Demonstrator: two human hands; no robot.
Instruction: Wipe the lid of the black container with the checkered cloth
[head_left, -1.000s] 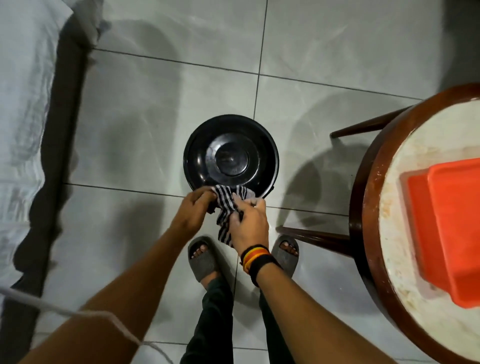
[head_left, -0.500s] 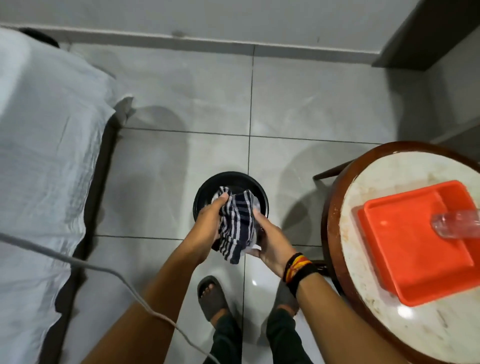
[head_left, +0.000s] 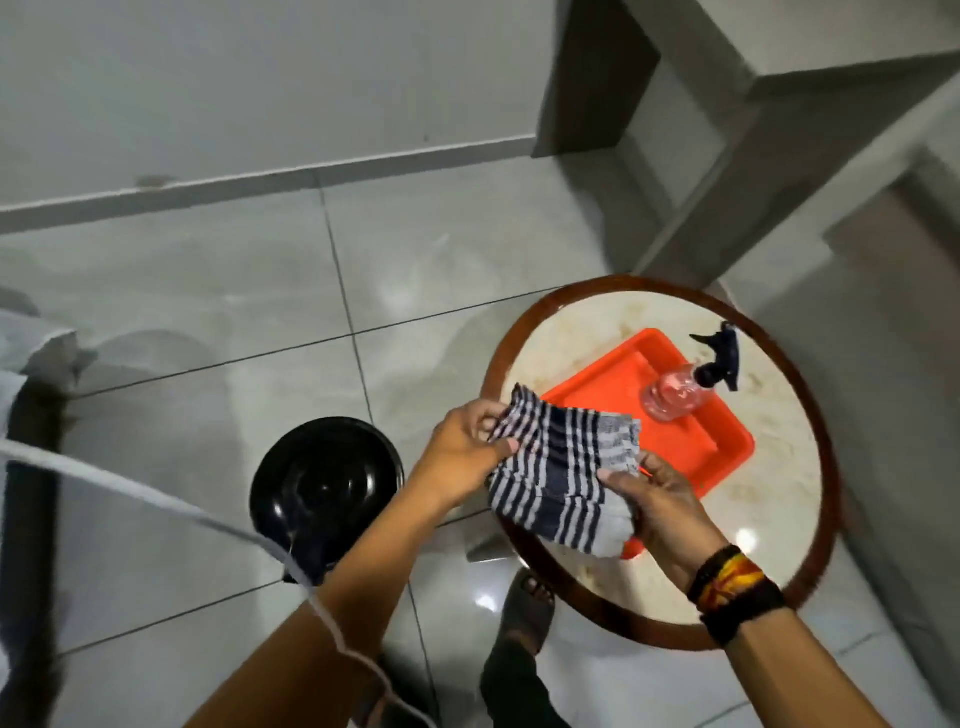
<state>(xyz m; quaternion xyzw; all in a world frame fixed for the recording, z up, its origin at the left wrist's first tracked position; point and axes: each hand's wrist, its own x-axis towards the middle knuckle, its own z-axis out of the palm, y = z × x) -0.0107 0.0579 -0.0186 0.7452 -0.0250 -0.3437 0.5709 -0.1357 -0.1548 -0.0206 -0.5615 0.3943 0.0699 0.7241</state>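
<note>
1. Head view: round table (head_left: 810, 587) stands at right, bearing an orange tray (head_left: 613, 379).
2. Black container (head_left: 326, 480) sits lidded on the floor, left of the table.
3. Checkered cloth (head_left: 563, 473) is stretched above the tray, pinched by left hand (head_left: 467, 457) and right hand (head_left: 657, 512).
4. Spray bottle (head_left: 680, 392) lies in the tray.

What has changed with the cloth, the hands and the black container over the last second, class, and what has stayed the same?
The checkered cloth left the black container's lid and was carried up and to the right, over the edge of the round table. Left hand and right hand now hold it spread between them. Both hands kept hold of it throughout; the container remains on the floor, lid on.
</note>
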